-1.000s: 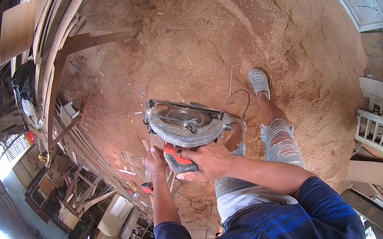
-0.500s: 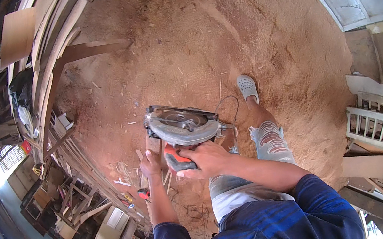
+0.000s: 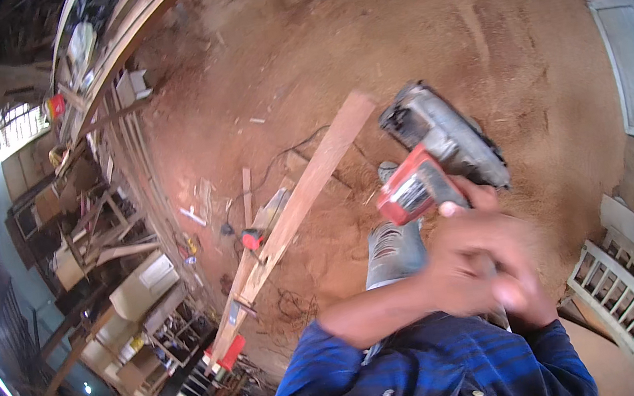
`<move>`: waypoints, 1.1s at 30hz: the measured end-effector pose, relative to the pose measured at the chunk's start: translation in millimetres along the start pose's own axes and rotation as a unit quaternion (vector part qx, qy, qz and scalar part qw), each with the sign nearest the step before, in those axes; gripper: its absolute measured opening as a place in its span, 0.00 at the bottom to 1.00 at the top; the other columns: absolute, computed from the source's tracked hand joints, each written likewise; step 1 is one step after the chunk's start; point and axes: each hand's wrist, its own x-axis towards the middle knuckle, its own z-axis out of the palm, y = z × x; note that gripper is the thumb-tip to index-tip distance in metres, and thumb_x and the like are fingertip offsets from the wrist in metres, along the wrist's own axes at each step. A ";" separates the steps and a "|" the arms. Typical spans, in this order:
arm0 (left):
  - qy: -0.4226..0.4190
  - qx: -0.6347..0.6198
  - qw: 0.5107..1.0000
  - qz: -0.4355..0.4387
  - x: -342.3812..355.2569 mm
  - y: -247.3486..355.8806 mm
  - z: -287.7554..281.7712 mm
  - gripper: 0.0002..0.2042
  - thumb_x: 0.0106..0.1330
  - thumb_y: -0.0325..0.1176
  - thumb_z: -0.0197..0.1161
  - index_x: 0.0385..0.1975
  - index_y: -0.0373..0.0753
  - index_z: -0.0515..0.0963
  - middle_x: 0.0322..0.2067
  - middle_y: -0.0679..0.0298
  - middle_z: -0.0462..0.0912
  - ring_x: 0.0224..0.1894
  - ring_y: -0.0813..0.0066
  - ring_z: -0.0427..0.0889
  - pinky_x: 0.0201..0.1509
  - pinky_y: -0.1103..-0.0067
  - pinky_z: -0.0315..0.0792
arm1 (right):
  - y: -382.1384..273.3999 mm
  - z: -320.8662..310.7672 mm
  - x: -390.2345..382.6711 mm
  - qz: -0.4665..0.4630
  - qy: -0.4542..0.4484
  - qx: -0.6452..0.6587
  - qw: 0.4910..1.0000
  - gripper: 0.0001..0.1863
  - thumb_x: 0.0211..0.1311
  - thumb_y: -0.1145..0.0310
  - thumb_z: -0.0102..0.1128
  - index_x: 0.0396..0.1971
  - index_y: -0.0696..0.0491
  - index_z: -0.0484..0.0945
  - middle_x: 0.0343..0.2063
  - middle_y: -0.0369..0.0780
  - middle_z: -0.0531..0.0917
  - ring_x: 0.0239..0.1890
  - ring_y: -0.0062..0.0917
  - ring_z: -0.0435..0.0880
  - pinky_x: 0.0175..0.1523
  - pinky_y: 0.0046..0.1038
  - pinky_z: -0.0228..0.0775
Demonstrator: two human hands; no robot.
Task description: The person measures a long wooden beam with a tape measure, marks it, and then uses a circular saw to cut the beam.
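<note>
A red-and-grey circular saw (image 3: 443, 144), over the wooden plank (image 3: 306, 191) half a second ago, now hangs to its right, apart from it, the right hand (image 3: 477, 196) clamped around its handle. The left hand (image 3: 480, 260), earlier pressed to the wood, has swung across to the right forearm, too blurred to tell whether it grips anything. The plank now shows at full length above the dusty floor (image 3: 545, 93).

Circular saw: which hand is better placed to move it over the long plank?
Right, most likely: the right hand holds the circular saw. The left hand, blurred, is nearer the blue shirt; whether it grips anything is unclear.
</note>
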 end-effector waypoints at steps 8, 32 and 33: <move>-0.249 -0.391 0.885 -0.036 49.7 26.7 92.6 0.25 0.51 0.53 0.83 0.25 0.37 0.79 0.23 0.69 0.79 0.24 0.79 0.77 0.28 0.80 0.68 | -22.4 5.8 7.3 -0.030 0.040 0.035 0.998 0.29 0.66 0.51 0.62 0.54 0.63 0.80 0.33 0.48 0.87 0.35 0.29 0.88 0.43 0.31 0.77; -0.266 -0.479 0.817 -0.183 55.9 24.4 89.7 0.20 0.58 0.46 0.81 0.25 0.36 0.79 0.21 0.68 0.80 0.24 0.80 0.76 0.28 0.80 0.68 | -17.2 6.9 9.0 -0.032 0.047 0.045 0.997 0.29 0.65 0.50 0.64 0.51 0.62 0.81 0.31 0.49 0.86 0.32 0.35 0.87 0.41 0.34 0.77; -0.291 -0.469 0.811 -0.194 61.1 28.3 87.1 0.20 0.58 0.46 0.81 0.24 0.36 0.79 0.21 0.68 0.81 0.24 0.80 0.76 0.28 0.80 0.68 | -18.6 6.2 8.4 -0.033 0.049 0.045 0.997 0.29 0.65 0.50 0.64 0.51 0.62 0.81 0.31 0.49 0.86 0.32 0.35 0.87 0.41 0.34 0.77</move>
